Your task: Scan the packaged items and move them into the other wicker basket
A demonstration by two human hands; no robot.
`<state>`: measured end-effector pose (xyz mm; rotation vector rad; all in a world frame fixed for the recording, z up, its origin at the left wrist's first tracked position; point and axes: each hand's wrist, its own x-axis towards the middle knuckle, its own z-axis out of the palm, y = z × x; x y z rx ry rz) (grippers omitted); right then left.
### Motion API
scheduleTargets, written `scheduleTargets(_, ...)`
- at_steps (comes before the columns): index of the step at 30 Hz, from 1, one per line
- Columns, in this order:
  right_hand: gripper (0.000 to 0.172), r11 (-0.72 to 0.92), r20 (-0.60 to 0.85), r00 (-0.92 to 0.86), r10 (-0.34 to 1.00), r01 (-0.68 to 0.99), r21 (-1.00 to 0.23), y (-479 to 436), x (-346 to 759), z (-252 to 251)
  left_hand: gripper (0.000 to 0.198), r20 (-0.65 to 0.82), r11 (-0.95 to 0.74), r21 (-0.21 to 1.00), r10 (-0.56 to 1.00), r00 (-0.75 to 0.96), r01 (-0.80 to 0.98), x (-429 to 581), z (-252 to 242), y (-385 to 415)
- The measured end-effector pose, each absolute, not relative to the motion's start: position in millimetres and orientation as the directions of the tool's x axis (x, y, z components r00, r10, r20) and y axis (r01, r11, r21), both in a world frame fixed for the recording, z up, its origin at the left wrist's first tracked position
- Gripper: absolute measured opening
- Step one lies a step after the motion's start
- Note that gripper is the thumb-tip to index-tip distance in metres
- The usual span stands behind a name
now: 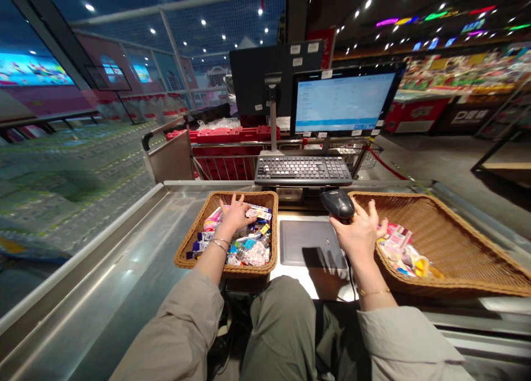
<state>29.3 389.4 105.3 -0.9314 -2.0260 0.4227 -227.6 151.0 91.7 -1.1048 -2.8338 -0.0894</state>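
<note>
Head view: left hand (235, 215) spread open on packaged snacks (253, 252) in wicker basket (261, 196); right hand (360, 231) curled around barcode scanner (337, 204), beside second basket (456, 243).

Left hand (235, 215) splayed, right hand (357, 231) curled

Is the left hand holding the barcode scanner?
No, the handheld barcode scanner is in the right hand; the left hand rests in the wicker basket.
</note>
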Motion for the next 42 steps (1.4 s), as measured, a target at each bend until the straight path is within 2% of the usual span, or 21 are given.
scheduleTargets(4,0.043,0.667,0.560,-0.364,0.744,0.461,-0.586,389,30,106,0.051,0.076,0.741,0.028,0.667,-0.741,0.671,-231,89,148)
scheduleTargets(9,0.040,0.673,0.564,-0.370,0.738,0.463,-0.576,388,29,105,0.044,0.031,0.788,0.069,0.612,-0.790,0.612,-233,83,148)
scheduleTargets(15,0.043,0.666,0.563,-0.359,0.745,0.457,-0.590,389,29,105,0.037,0.162,0.828,0.046,0.546,-0.822,0.559,-230,82,153)
scheduleTargets(18,0.044,0.668,0.564,-0.361,0.743,0.452,-0.591,388,30,106,0.034,0.162,0.755,0.048,0.640,-0.751,0.654,-226,85,156)
scheduleTargets(22,0.045,0.670,0.565,-0.363,0.741,0.456,-0.586,387,30,108,0.035,0.072,0.586,-0.060,0.810,-0.582,0.808,-218,82,159)
scheduleTargets(26,0.042,0.671,0.564,-0.366,0.740,0.464,-0.578,386,30,108,0.027,0.082,0.565,-0.111,0.825,-0.559,0.817,-210,78,164)
scheduleTargets(28,0.042,0.670,0.570,-0.358,0.740,0.470,-0.574,386,30,108,0.020,0.087,0.557,-0.108,0.831,-0.550,0.824,-208,78,166)
scheduleTargets(30,0.041,0.671,0.574,-0.354,0.738,0.472,-0.572,387,30,107,0.022,0.117,0.554,-0.093,0.831,-0.544,0.827,-209,79,167)
scheduleTargets(33,0.041,0.674,0.577,-0.356,0.736,0.464,-0.574,388,30,106,0.032,0.167,0.591,-0.077,0.802,-0.574,0.803,-215,79,167)
scheduleTargets(38,0.039,0.672,0.573,-0.354,0.739,0.449,-0.590,388,30,105,0.034,0.134,0.749,-0.008,0.658,-0.741,0.663,-228,77,165)
scheduleTargets(42,0.039,0.667,0.564,-0.358,0.744,0.447,-0.596,388,30,106,0.039,0.219,0.792,0.012,0.594,-0.774,0.611,-228,73,165)
